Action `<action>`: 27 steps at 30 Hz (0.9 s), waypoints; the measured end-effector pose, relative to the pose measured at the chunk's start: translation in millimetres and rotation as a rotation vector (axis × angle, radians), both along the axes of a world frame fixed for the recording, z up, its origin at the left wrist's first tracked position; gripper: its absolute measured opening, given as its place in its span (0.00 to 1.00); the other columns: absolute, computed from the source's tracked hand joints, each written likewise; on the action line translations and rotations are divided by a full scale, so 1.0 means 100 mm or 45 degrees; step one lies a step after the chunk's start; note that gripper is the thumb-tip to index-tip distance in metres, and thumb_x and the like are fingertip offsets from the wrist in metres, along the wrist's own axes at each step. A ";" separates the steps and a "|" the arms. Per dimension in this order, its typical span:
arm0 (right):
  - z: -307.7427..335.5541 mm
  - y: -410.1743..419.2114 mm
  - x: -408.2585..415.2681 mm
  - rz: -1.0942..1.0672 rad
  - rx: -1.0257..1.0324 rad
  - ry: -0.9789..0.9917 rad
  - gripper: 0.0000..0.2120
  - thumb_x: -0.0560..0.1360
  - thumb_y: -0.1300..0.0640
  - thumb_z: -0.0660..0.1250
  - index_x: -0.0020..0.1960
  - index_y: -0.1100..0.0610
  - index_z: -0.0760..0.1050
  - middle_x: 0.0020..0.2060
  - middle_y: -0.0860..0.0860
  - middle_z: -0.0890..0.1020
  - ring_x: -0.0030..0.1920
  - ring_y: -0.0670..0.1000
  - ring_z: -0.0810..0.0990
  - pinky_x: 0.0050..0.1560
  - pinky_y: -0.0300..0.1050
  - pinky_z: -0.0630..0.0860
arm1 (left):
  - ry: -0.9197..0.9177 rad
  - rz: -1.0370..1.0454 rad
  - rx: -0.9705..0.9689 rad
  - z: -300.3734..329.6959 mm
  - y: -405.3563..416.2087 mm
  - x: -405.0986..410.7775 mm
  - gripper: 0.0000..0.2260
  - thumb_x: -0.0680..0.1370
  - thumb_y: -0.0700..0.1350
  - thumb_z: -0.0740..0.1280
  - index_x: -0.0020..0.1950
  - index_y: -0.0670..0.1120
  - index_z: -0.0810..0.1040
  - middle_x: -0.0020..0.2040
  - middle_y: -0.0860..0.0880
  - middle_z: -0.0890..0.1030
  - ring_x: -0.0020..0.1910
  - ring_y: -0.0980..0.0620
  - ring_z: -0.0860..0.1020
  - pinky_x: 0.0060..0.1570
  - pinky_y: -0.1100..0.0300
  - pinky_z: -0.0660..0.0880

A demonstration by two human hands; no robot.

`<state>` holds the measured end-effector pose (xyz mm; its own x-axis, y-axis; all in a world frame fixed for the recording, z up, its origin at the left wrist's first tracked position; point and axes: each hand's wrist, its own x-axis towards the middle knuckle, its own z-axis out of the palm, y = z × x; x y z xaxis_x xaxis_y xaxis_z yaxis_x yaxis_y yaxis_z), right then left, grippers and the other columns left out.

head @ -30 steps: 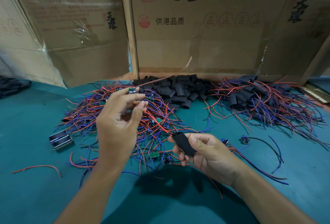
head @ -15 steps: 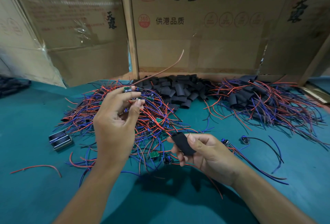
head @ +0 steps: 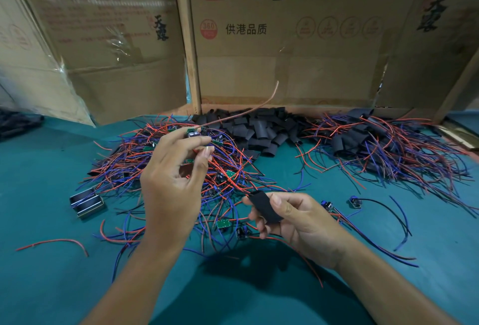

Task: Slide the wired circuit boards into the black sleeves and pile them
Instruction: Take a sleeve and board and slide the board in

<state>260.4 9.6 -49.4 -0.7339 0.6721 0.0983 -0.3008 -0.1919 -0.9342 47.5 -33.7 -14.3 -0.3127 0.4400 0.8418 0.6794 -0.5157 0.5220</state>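
My left hand (head: 172,182) is raised over a heap of unsleeved wired circuit boards (head: 228,177) and pinches one small wired board (head: 193,133) at its fingertips; a red wire (head: 248,109) sticks up from it to the right. Lower right, my right hand (head: 295,218) pinches a flat black sleeve (head: 264,206) between thumb and fingers. A heap of empty black sleeves (head: 259,127) lies at the back centre. At the back right sits a pile of sleeved boards with red and blue wires (head: 383,146).
Cardboard boxes (head: 285,39) wall the back of the green table (head: 51,285). A small metal block (head: 86,201) lies at the left. Two loose wired boards (head: 355,201) lie at the right, a stray red wire (head: 54,243) at the front left.
My left hand lifted the pinched board a little higher and its red wire swung. My right hand with the sleeve stayed put.
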 end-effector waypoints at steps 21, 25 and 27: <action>0.05 -0.03 -0.02 -0.552 0.927 -0.755 0.08 0.79 0.53 0.67 0.57 0.52 0.75 0.47 0.45 0.82 0.48 0.42 0.80 0.53 0.40 0.74 | -0.463 -0.391 -0.405 -0.15 -0.10 0.59 0.10 0.79 0.48 0.68 0.59 0.55 0.84 0.55 0.61 0.84 0.58 0.60 0.81 0.58 0.67 0.74; 0.07 -0.03 -0.02 -0.718 1.110 -0.729 0.12 0.77 0.53 0.70 0.59 0.49 0.75 0.48 0.37 0.80 0.50 0.38 0.77 0.51 0.29 0.71 | -0.454 -0.415 -0.464 -0.18 -0.09 0.59 0.10 0.79 0.44 0.70 0.57 0.55 0.85 0.53 0.59 0.85 0.56 0.58 0.83 0.57 0.63 0.76; 0.09 -0.05 -0.01 -0.751 1.145 -0.673 0.13 0.77 0.52 0.70 0.60 0.46 0.73 0.49 0.34 0.78 0.52 0.35 0.76 0.50 0.25 0.68 | -0.460 -0.423 -0.475 -0.18 -0.08 0.60 0.09 0.78 0.44 0.71 0.54 0.56 0.85 0.50 0.58 0.86 0.53 0.57 0.84 0.55 0.62 0.78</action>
<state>259.2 4.6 -40.0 -0.4267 0.7639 0.4841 0.3388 0.6314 -0.6976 107.2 -42.0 -32.4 -0.3450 0.8076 0.4783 0.2597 -0.4076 0.8755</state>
